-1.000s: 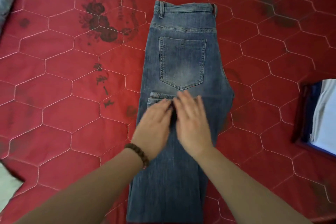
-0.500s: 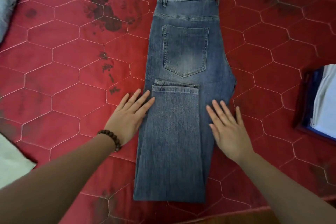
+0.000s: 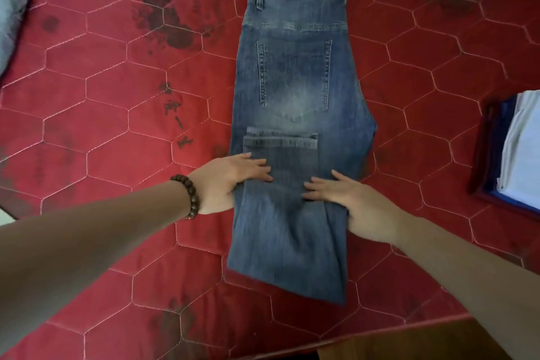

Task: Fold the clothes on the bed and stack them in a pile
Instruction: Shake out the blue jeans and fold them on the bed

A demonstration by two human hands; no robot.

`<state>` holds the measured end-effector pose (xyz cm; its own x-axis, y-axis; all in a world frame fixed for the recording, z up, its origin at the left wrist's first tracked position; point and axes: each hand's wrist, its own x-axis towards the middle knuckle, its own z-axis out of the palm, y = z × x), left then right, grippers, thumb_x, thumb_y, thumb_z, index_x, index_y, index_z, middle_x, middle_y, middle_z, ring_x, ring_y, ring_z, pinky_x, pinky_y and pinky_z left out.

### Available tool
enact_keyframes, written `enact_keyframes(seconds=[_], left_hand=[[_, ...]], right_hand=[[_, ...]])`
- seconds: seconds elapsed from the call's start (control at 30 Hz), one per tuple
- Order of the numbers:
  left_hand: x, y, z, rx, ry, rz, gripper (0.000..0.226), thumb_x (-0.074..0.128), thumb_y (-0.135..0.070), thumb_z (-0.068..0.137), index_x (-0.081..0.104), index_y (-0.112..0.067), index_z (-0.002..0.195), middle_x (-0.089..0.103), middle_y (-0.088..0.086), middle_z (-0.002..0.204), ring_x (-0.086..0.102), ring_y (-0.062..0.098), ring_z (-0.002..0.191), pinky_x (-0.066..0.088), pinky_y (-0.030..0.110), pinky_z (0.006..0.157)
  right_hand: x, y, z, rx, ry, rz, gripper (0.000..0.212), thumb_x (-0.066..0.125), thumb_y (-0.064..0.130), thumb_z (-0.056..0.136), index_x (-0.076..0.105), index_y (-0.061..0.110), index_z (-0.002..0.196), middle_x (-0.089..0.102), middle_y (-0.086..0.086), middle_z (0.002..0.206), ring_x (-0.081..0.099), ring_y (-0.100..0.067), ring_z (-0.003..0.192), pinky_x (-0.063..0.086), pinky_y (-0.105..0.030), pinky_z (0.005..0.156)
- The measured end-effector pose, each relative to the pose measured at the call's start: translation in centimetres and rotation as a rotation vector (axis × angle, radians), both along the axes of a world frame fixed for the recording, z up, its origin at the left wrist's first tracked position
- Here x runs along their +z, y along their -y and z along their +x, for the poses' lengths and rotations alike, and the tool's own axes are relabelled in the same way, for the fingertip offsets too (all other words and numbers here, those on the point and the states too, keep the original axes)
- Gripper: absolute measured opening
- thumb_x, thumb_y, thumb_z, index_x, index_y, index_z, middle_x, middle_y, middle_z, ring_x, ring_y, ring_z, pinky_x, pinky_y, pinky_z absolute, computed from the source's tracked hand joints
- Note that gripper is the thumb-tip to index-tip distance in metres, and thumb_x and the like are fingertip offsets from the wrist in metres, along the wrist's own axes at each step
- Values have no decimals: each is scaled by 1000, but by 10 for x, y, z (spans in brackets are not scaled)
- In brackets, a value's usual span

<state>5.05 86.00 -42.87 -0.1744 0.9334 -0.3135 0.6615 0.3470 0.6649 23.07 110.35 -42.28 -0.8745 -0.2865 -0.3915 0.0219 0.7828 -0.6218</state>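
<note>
jeans [image 3: 295, 90] | folded, on bed | left hand [image 3: 230, 181], right hand [image 3: 350, 202] flat on them

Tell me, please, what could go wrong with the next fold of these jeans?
The jeans lie slightly skewed, so another fold may come out crooked. The folded-up hem could slide loose when the left hand and right hand lift. The near fold lies close to the bed edge and might slip off.
</note>
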Motion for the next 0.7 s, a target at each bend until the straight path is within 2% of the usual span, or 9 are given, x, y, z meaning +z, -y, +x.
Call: enact_keyframes(seconds=[0.03, 0.07, 0.1, 0.13, 0.2, 0.3, 0.47, 0.6, 0.7], left_hand=[[8, -5, -2, 163, 169, 6, 28, 58, -26, 96, 65, -43, 117, 64, -16, 123, 54, 3, 123, 42, 28, 107], [14, -11, -6, 330, 343, 24, 29, 56, -22, 97, 70, -46, 101, 71, -20, 104, 64, -1, 101, 52, 22, 89], [17, -17, -10, 492, 489, 36, 32, 54, -16, 97, 73, -40, 89, 72, -17, 89, 66, 2, 84, 53, 17, 74], [17, -24, -13, 667, 617, 43, 27, 55, -11, 94, 74, -28, 83, 72, -10, 80, 65, 11, 74, 51, 17, 65], [10, -36, -19, 956, 732, -31, 9, 66, -21, 87, 71, -13, 85, 71, 0, 79, 64, 19, 73, 53, 25, 68], [-10, -42, -16, 1179, 724, -203, 37, 64, -46, 88, 68, -10, 97, 72, 1, 86, 70, 17, 78, 54, 26, 69], [-13, -36, -12, 1164, 571, -247, 41, 50, -55, 93, 65, -20, 79, 70, -2, 80, 68, 15, 75, 51, 28, 67], [-10, -17, 11, 1142, 734, -217, 37, 48, -49, 96, 69, -19, 90, 75, -4, 82, 72, 13, 76, 55, 26, 69], [-11, -7, 18, 1132, 902, -117, 27, 54, -37, 96, 68, -15, 105, 75, -3, 99, 72, 15, 90, 56, 30, 79]], right_hand=[[8, -3, -6, -171, 98, -166, 40, 60, 9, 94, 60, 32, 128, 59, 13, 134, 46, -5, 132, 26, -23, 116], [14, -7, -14, -394, 168, -335, 35, 57, 4, 95, 66, 30, 116, 69, 16, 115, 59, -6, 116, 40, -16, 102], [17, -12, -24, -678, 224, -476, 29, 54, 3, 96, 69, 24, 109, 71, 17, 97, 64, -8, 98, 47, -12, 86], [13, -19, -35, -939, 304, -542, 21, 52, 7, 98, 67, 15, 109, 69, 17, 89, 62, -10, 88, 49, -14, 78], [6, -25, -59, -1185, 483, -589, 32, 58, 24, 96, 62, 4, 121, 66, 5, 99, 61, -15, 94, 50, -29, 90], [-6, -18, -76, -1281, 586, -606, 53, 69, 46, 86, 61, 10, 125, 67, -3, 119, 63, -25, 111, 46, -44, 103], [-10, -16, -57, -1207, 556, -656, 41, 66, 45, 87, 65, 15, 115, 72, 2, 112, 69, -15, 101, 53, -33, 90], [-10, -7, -28, -1141, 618, -765, 34, 65, 35, 90, 63, 16, 119, 73, 2, 110, 70, -16, 101, 56, -34, 86], [-10, -4, -21, -1141, 639, -760, 41, 67, 41, 86, 62, 22, 122, 71, 6, 114, 68, -13, 105, 53, -38, 94]])
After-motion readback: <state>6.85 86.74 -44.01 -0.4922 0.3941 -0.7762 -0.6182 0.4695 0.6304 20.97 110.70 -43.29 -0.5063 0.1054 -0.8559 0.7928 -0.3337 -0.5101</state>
